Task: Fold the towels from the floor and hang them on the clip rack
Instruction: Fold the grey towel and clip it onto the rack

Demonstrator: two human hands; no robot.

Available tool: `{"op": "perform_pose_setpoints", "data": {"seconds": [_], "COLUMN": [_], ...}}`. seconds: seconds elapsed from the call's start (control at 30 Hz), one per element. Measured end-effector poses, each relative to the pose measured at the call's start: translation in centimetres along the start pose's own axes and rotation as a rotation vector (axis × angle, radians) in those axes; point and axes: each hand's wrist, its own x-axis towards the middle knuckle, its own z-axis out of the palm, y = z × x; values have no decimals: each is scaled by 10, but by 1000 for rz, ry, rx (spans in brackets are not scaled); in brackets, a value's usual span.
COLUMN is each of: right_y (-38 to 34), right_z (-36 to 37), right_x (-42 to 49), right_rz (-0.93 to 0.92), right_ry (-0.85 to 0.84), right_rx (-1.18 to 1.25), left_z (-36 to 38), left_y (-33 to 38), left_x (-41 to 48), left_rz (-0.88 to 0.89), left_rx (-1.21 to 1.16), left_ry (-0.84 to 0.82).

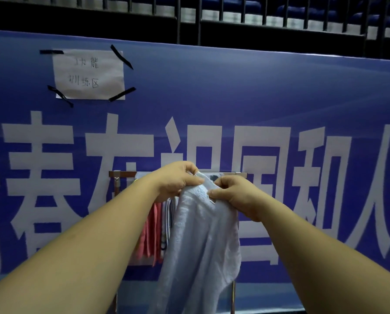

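A pale blue towel point(201, 241) hangs down from the top bar of the clip rack point(121, 174), held up at its upper edge. My left hand point(178, 180) pinches the towel's top left corner together with a clear clip point(204, 179) by the bar. My right hand point(232, 196) grips the towel's top right edge just beside it. Behind the towel, pink and striped towels point(154, 232) hang from the rack, partly hidden by my left forearm.
A blue banner point(280, 91) with large white characters stands right behind the rack. A taped paper sign point(88, 74) is on its upper left. Dark railings point(234, 17) run along the top. The rack's legs point(233, 298) reach down at the bottom.
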Motion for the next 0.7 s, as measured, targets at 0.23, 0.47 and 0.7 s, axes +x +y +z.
{"op": "perform_pose_setpoints", "data": {"seconds": [0.23,0.47,0.7], "right_y": [15,39,65], "right_z": [17,18,6], "right_x": [8,12,6], "right_rz": [99,185,260], "right_ry": [-93,-143,-95], "right_rx": [-57,-132,-266], "left_z": [-25,-41,-45], "left_y": [-8,-22,-31], "left_x": [-5,-9,-5], "left_rz": [81,66,140], "left_rx": [13,30,-5], "left_ry": [139,189,387]}}
